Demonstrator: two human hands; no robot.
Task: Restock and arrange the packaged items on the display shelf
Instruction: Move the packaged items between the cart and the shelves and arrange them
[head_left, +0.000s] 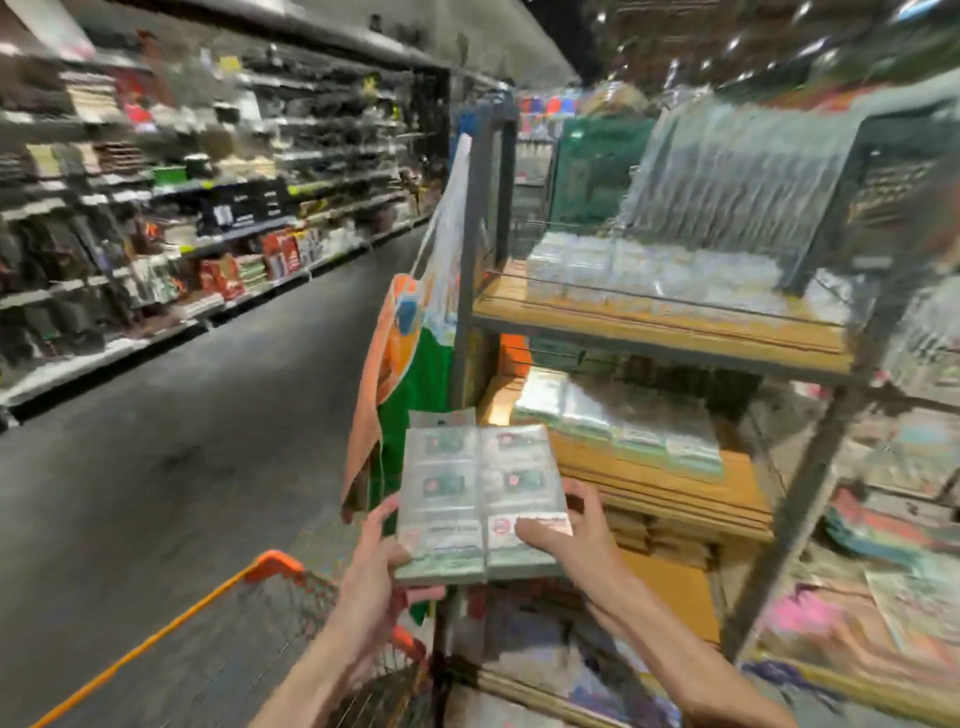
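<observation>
Gripping a flat pale-green stack of plastic-wrapped packets (480, 499), left hand (376, 566) and right hand (569, 535) curl round its near corners; long axis points away toward the wooden-slatted display shelf (660, 322).

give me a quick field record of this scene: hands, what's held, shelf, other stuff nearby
left hand: grips the left edge of the stack of packs
right hand: grips its right edge, thumb on top
stack of packs: held flat in front of the display shelf, not yet placed
display shelf: wooden boards in a metal frame
shelved packs: clear packs on the middle board, more on the upper one
cart: orange-rimmed, lower left
bag: orange and green, hangs at the shelf's end
clarity: blurred, labels unreadable
</observation>
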